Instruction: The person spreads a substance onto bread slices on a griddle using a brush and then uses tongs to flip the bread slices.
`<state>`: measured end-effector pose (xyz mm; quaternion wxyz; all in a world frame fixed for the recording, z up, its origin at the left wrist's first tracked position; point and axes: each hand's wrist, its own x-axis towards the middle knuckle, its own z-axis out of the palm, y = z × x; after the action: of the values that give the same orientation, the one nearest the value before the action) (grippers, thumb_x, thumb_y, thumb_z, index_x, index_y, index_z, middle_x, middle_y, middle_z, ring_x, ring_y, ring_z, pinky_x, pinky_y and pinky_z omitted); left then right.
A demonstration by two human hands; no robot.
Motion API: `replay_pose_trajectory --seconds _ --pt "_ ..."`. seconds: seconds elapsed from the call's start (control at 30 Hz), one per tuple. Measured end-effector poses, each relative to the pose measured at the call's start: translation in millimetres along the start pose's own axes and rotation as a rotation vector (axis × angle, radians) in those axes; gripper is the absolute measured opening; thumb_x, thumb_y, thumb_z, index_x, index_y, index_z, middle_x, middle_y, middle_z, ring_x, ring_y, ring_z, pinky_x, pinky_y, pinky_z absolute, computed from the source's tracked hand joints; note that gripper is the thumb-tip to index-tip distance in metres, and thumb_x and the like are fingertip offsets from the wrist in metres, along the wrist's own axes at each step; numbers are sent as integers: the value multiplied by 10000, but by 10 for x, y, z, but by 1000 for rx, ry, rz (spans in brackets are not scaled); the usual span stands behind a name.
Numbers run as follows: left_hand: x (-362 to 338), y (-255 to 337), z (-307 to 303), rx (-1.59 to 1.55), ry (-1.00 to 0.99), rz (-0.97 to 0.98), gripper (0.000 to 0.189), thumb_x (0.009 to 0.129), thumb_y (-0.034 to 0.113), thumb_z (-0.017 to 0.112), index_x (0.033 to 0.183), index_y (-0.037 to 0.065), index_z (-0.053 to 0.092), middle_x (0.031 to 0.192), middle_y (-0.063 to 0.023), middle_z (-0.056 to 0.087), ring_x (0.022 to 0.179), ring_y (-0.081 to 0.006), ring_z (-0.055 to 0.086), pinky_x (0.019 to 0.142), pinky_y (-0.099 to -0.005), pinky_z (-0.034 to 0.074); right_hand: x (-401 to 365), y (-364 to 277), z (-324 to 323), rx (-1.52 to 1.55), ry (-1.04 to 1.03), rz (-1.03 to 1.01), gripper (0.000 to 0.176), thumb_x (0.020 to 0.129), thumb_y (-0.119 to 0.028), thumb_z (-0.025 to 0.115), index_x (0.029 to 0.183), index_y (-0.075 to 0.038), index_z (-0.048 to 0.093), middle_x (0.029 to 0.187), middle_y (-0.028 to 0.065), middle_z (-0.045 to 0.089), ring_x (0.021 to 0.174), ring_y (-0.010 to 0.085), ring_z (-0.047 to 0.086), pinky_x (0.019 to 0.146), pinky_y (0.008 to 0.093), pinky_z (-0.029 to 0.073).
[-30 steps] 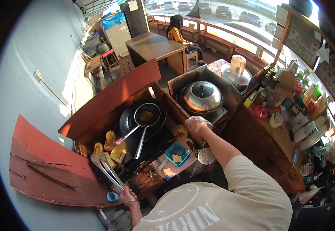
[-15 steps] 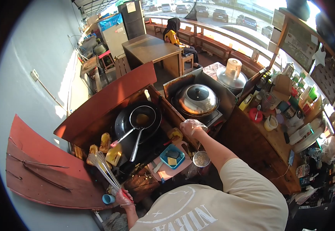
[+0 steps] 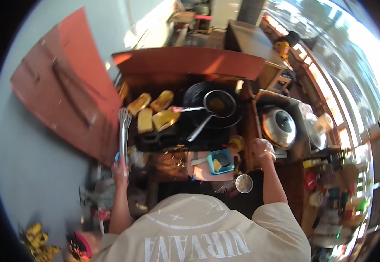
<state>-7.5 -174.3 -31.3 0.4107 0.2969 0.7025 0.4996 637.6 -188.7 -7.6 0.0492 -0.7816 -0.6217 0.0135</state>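
Observation:
My left hand [image 3: 120,169], in a clear plastic glove, is closed around long metal tongs [image 3: 124,131] pointing up at the griddle's left edge. A blue cup partly shows behind this hand. Several browned bread slices [image 3: 145,121] lie on the dark griddle [image 3: 164,140] right of the tongs. My right hand [image 3: 263,149], also gloved, is curled at the wooden divider [image 3: 252,115] beside the second stove; what it grips, if anything, is hidden. Between the hands, a light-blue tray [image 3: 227,169] with a yellow block and a dark piece sits on a pink board [image 3: 201,174].
A black wok [image 3: 194,98] holds a small round pan [image 3: 219,105] with a metal handle. A lidded pan [image 3: 279,127] stands on the right stove. A red metal panel [image 3: 67,87] leans at left. Jars crowd the right-hand shelf. A seated person [image 3: 282,50] is farther back.
My view has swung left, so the griddle and bread now sit near the middle. My left hand has raised the tongs from slanting to nearly upright. The right hand stays by the divider.

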Motion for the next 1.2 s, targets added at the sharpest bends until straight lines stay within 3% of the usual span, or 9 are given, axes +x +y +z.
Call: replay_pose_trajectory --seconds 0.3,0.5,0.63,0.87,0.97,1.03,1.13,1.17,1.2 --pt "644 -24 -178 378 43 -62 554 974 508 592 658 54 570 533 -36 500 460 -174 490 449 -339 363 62 128 277 56 52 -11 195 901 -257 622 1052 -159 699 977 150 723 934 370 688 826 496 538" --pt "977 62 -174 241 -119 -310 554 919 604 624 710 95 560 530 -23 508 353 -134 436 311 -306 284 75 150 275 33 -23 65 214 904 -229 598 1077 -138 685 1045 138 727 979 371 683 868 479 536" --pt "1507 259 235 233 -218 -192 557 899 643 625 771 104 565 533 -11 507 351 -109 419 307 -273 274 77 114 229 8 -43 42 211 913 -225 593 1086 -137 675 1056 144 722 984 370 684 864 472 538" --pt "2106 523 626 307 -370 -154 405 965 453 648 805 95 545 620 -14 560 419 -101 461 355 -289 348 72 148 283 -25 -8 32 190 921 -217 601 1066 -129 685 1013 154 726 951 376 689 835 475 540" --pt "2213 462 661 415 -309 -81 356 953 417 667 889 70 622 621 -45 600 461 -173 525 446 -326 456 70 158 300 -7 -1 36 189 916 -218 605 1062 -134 691 1015 153 726 943 376 690 824 477 543" --pt "2060 642 669 827 -151 450 321 946 365 677 1074 70 695 734 -98 684 617 -278 642 640 -379 556 76 227 365 11 6 40 192 914 -220 607 1064 -137 692 1015 153 727 943 376 690 821 478 544" --pt "1664 1123 710 1166 8 533 351 963 292 629 1201 40 691 1025 -143 734 928 -356 687 830 -441 550 74 176 297 -3 -5 48 194 912 -222 607 1066 -140 693 1012 149 727 941 376 690 819 480 543" --pt "1707 1078 684 1164 11 531 351 963 292 629 1201 40 691 1025 -143 734 928 -356 687 830 -441 550 72 124 246 -35 -24 57 194 913 -221 605 1065 -139 693 1009 146 728 939 376 690 819 480 542" --pt "1746 1037 649 1213 88 727 343 959 248 614 1241 59 670 1079 -130 716 962 -344 681 839 -437 549 80 124 245 -35 -24 53 194 913 -221 605 1065 -139 693 1009 146 728 939 376 690 819 480 542"
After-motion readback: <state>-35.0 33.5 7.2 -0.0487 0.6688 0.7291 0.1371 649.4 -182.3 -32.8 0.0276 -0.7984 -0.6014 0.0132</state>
